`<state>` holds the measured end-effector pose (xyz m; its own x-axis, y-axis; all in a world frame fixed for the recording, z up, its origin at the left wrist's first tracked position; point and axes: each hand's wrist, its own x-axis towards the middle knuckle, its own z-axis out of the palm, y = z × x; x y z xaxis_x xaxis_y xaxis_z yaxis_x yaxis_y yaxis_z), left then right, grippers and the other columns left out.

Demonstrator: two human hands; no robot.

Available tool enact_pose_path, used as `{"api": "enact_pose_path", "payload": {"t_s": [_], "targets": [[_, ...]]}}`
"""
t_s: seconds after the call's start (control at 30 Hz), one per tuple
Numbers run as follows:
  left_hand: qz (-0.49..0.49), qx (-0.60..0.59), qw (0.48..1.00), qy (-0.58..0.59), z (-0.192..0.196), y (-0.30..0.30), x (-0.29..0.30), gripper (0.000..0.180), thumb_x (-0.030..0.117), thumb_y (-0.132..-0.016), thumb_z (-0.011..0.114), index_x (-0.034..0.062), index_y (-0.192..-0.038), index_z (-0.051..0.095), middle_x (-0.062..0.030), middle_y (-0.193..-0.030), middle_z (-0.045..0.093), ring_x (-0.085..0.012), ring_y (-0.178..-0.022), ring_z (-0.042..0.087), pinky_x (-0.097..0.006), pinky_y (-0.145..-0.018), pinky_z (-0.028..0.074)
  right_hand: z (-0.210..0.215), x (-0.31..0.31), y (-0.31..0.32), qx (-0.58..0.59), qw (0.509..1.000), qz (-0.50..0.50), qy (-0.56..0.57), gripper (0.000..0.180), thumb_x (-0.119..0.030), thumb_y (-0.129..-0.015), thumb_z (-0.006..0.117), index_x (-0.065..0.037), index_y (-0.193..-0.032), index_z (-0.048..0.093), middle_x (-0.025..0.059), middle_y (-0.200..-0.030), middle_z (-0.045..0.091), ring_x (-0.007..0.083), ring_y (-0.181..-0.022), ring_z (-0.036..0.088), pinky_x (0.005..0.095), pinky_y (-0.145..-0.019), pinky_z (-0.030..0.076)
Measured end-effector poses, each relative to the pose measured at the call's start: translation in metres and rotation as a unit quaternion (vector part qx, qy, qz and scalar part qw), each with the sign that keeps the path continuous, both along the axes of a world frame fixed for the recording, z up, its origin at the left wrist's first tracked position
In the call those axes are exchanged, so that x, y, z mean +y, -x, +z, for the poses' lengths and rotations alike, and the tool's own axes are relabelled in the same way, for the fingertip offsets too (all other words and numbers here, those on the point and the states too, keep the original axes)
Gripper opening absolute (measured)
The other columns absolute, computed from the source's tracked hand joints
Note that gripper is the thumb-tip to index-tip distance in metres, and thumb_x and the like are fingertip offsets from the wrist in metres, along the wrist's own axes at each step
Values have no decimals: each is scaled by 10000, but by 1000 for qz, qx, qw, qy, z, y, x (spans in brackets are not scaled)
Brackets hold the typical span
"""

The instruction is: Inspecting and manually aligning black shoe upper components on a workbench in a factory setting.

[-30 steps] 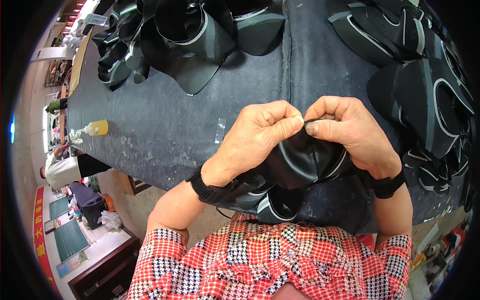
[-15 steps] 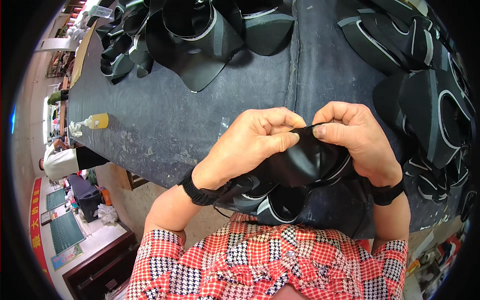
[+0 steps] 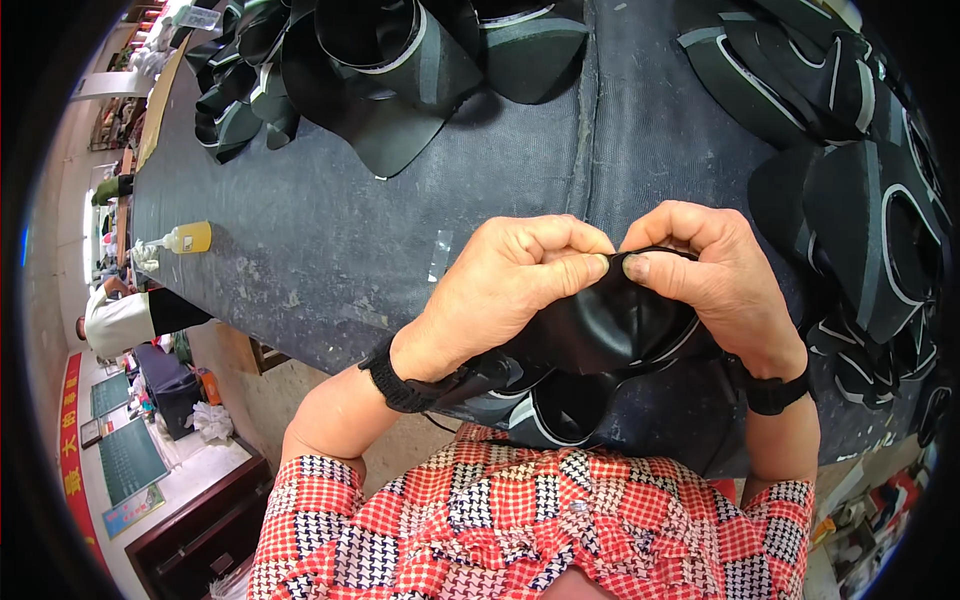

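Between my hands is a black, leather-like shoe upper (image 3: pixel 600 325), its smooth side curving toward me and a pale edge line showing at the right. My left hand (image 3: pixel 520 270) pinches its top edge between thumb and forefinger. Close beside it, my right hand (image 3: pixel 700 275) pinches the same edge, with a dark mark on the thumbnail. The two thumb tips nearly meet. Another black piece with a pale-edged opening (image 3: pixel 565 410) lies below the held one, at the table's near edge, partly covered.
Dark worktable (image 3: pixel 320 230). Black pieces are heaped at the far left (image 3: pixel 400 100) and along the right (image 3: pixel 860 230). A bottle of yellow liquid (image 3: pixel 190 238) lies near the left edge; a clear strip (image 3: pixel 440 255) is by my left hand. Another person (image 3: pixel 120 320) is off to the left.
Both hands keep pinching the edge; the left thumb has shifted slightly right, closer to the right thumb. The view has moved a little, baring more of the clear strip.
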<state>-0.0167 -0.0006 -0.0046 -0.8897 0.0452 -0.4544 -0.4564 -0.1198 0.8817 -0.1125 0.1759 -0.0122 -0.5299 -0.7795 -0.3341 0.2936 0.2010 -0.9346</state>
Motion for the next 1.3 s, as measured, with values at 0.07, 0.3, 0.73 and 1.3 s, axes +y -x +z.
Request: {"api": "enact_pose_path", "payload": {"t_s": [0.07,0.3,0.73,1.3], "targets": [[-8,9,1000,26,-1,-1,1,129,59,-837,585,-11,-942,613,14,-808,610,-36,-759,538,-175,-689,434,-2,0,0,-16,1000,-4,16,104,-59,-776,621,17,-847,624,-9,-717,586,34,-671,512,173,-592,410],[-58,72,983,156,1,1,2,98,64,-826,601,-10,-889,622,7,-766,615,-40,-712,536,-180,-643,434,-8,4,7,-68,994,39,70,101,-53,-784,611,19,-854,622,-1,-742,591,40,-671,513,175,-597,413],[-47,228,908,348,1,-5,17,104,64,-799,615,18,-892,618,-62,-693,614,-93,-596,597,-216,-542,454,-10,7,-3,-90,994,-3,63,112,-95,-796,595,12,-830,599,-14,-723,564,32,-655,492,172,-576,394],[-31,208,901,379,-3,-1,22,90,89,-820,594,2,-839,608,-34,-650,586,-89,-567,543,-228,-517,417,-5,5,-6,-55,998,-17,18,169,-81,-773,617,46,-882,588,38,-746,599,68,-691,540,199,-623,439]]}}
